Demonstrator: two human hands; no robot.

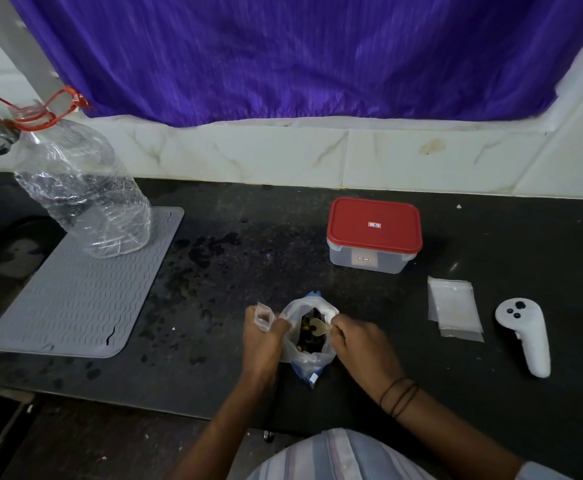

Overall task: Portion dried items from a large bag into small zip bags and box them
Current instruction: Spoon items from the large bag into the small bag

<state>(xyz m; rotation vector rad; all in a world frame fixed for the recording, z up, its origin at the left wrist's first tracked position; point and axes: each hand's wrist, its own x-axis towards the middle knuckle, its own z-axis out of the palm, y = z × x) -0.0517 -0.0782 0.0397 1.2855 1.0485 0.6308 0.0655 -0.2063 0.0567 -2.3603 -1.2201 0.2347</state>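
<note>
A large white and blue bag (309, 358) of dark dried items stands open on the black counter (248, 265) near the front edge. My left hand (262, 344) grips a small clear zip bag (264, 317), its mouth open, just left of the large bag's rim. My right hand (362, 344) pinches the handle of a small pale wooden spoon (317, 328) whose bowl sits inside the large bag's opening. A clear plastic box with a red lid (375, 235) stands closed behind them, to the right. Several empty zip bags (454, 308) lie flat at the right.
A white handheld controller (525, 336) lies at the far right. A grey ribbed mat (82, 289) covers the left of the counter, with a large clear plastic bottle (82, 188) standing on its far end. Dark wet spots mark the counter's middle. A tiled wall and purple curtain (300, 53) rise behind.
</note>
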